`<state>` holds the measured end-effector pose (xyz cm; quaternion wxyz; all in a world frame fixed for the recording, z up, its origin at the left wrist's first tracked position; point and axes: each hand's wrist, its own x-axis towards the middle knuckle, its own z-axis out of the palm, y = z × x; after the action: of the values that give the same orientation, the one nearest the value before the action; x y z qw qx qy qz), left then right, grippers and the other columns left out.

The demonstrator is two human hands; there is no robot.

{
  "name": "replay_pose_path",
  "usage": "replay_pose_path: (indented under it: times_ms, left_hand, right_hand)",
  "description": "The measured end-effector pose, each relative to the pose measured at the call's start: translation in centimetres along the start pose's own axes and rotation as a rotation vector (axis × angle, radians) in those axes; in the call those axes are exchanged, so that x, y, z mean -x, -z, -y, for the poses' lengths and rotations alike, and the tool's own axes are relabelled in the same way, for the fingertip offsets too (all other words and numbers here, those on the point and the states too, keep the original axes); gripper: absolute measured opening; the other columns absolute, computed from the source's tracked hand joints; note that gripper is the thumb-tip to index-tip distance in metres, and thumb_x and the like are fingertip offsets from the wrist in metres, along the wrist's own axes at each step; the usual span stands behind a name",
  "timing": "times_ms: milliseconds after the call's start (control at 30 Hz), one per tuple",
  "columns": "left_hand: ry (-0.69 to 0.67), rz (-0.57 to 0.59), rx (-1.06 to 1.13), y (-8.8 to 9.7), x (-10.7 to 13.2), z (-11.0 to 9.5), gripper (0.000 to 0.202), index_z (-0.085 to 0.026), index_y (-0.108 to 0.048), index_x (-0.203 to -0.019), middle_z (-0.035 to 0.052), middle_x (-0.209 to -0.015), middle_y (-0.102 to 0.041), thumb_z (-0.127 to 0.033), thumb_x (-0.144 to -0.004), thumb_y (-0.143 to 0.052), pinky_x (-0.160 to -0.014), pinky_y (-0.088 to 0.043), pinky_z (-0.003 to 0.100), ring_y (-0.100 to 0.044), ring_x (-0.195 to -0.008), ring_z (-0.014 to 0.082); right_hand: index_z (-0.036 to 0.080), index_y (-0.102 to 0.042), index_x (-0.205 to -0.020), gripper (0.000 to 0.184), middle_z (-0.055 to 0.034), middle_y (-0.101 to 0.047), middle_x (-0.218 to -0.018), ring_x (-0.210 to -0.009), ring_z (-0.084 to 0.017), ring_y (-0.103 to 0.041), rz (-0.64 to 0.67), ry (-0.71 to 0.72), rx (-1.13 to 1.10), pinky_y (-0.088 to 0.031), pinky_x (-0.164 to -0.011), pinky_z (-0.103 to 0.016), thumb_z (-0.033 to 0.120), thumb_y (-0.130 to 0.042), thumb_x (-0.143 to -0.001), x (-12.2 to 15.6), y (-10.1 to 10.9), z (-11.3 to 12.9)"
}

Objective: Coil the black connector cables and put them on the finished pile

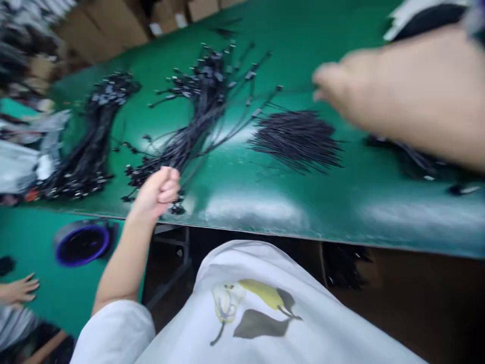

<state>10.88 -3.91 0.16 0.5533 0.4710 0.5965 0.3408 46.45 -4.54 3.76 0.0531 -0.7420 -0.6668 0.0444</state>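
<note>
My left hand [161,192] is closed in a fist at the near end of the middle bundle of black cables [200,114]. A black cable seems to run out of the fist, though the fingers cover most of the grip. Small connectors show at both ends of this bundle. My right hand [333,83] reaches in from the right above the table, blurred, its fingers drawn together. A faint dark line leads toward its fingertips; what it holds cannot be made out. Below and left of it lies a pile of thin black strips [297,136].
Another cable bundle [94,136] lies left on the green table [257,207]. More dark cables [413,156] lie partly under my right forearm. At lower left are a purple-rimmed round container [83,245] and another person's hand [20,289]. Cardboard boxes [106,28] stand behind.
</note>
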Motion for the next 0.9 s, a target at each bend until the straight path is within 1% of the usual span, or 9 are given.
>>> replay_pose_path:
  times_ms: [67,133,267,367,533,633,733,800,900]
  left_hand:
    - [-0.051,0.124,0.073,-1.6,0.1,1.2,0.032,-0.016,-0.062,-0.081,-0.0039,-0.059,-0.046,-0.048,-0.085,-0.061,-0.035,-0.021,0.017,-0.034,-0.038,0.0039]
    - [-0.232,0.143,-0.021,-3.4,1.0,2.2,0.029,-0.017,-0.066,-0.089,0.0048,-0.08,-0.063,-0.045,-0.086,-0.061,-0.048,-0.041,0.02,-0.059,-0.064,0.012]
    - [-0.473,0.311,-0.327,-6.3,3.5,3.4,0.023,-0.019,-0.069,-0.095,0.0087,-0.102,-0.067,-0.034,-0.093,-0.052,-0.09,-0.047,0.032,-0.06,-0.098,0.02]
    - [-0.348,0.462,-0.207,-6.4,4.2,4.1,0.027,-0.018,-0.066,-0.097,0.0022,-0.075,-0.061,-0.038,-0.095,-0.049,-0.079,-0.048,0.029,-0.057,-0.074,0.0145]
    - [0.072,0.624,0.487,-3.6,4.5,4.3,0.033,-0.013,-0.062,-0.081,-0.0105,-0.053,-0.021,-0.044,-0.09,-0.058,-0.036,-0.031,0.013,-0.015,-0.043,0.0045]
    - [0.082,0.479,0.869,-1.1,5.1,3.6,0.026,-0.012,-0.062,-0.079,-0.0109,-0.051,-0.017,-0.035,-0.09,-0.061,-0.029,-0.021,0.007,-0.012,-0.038,0.0033]
    - [-0.006,0.226,1.131,0.5,5.5,3.0,0.023,-0.011,-0.063,-0.102,-0.0098,-0.05,-0.025,-0.029,-0.098,-0.049,-0.031,-0.025,0.002,-0.024,-0.036,0.0026]
    - [-0.029,0.141,1.164,0.5,5.2,2.9,0.028,-0.011,-0.06,-0.115,-0.0083,-0.053,-0.034,-0.027,-0.101,-0.041,-0.034,-0.028,0.002,-0.033,-0.038,0.0021]
    - [-0.061,0.099,1.015,-1.0,4.1,3.4,0.024,-0.012,-0.064,-0.102,-0.0053,-0.058,-0.044,-0.027,-0.099,-0.046,-0.036,-0.031,0.005,-0.042,-0.044,0.002]
  right_hand:
    - [0.019,-0.065,-0.095,0.011,-0.0121,-0.069,-0.091,-0.082,-0.025,-0.069,0.183,0.357,0.233,-0.03,-0.055,-0.033,0.016,-0.057,-0.088,1.2,-1.0,3.4]
    - [0.021,-0.065,-0.088,0.016,-0.0098,-0.068,-0.078,-0.064,-0.019,-0.066,0.329,0.665,0.239,-0.024,-0.048,-0.029,0.008,-0.062,-0.08,3.6,-2.7,5.8]
    - [0.021,-0.064,-0.084,0.005,-0.0045,-0.067,-0.075,-0.058,-0.014,-0.059,0.207,0.849,0.019,-0.022,-0.048,-0.027,0.023,-0.06,-0.086,5.9,-4.0,8.4]
    - [0.02,-0.064,-0.084,0.018,-0.003,-0.068,-0.08,-0.065,-0.014,-0.059,0.116,0.803,-0.104,-0.026,-0.051,-0.025,0.035,-0.056,-0.091,4.0,-2.9,8.8]
    - [0.018,-0.066,-0.098,0.024,-0.005,-0.07,-0.097,-0.085,-0.019,-0.064,0.178,0.791,-0.288,-0.042,-0.069,-0.029,0.036,-0.049,-0.094,-0.4,-3.6,5.4]
    - [0.018,-0.065,-0.107,0.031,-0.0077,-0.07,-0.106,-0.095,-0.021,-0.063,0.122,0.755,-0.411,-0.046,-0.081,-0.033,0.038,-0.044,-0.097,-1.5,-6.1,1.8]
    - [0.017,-0.065,-0.109,0.032,-0.0094,-0.07,-0.099,-0.089,-0.02,-0.064,-0.006,0.736,-0.429,-0.046,-0.079,-0.032,0.036,-0.041,-0.098,-0.8,-8.6,-0.3]
    - [0.015,-0.066,-0.108,0.03,-0.0091,-0.069,-0.087,-0.077,-0.02,-0.062,-0.122,0.809,-0.29,-0.043,-0.07,-0.032,0.029,-0.041,-0.099,0.9,-9.7,0.0]
    - [0.013,-0.067,-0.097,0.026,-0.0056,-0.063,-0.07,-0.063,-0.019,-0.055,-0.272,0.965,-0.013,-0.033,-0.062,-0.033,0.01,-0.043,-0.091,4.5,-10.2,2.4]
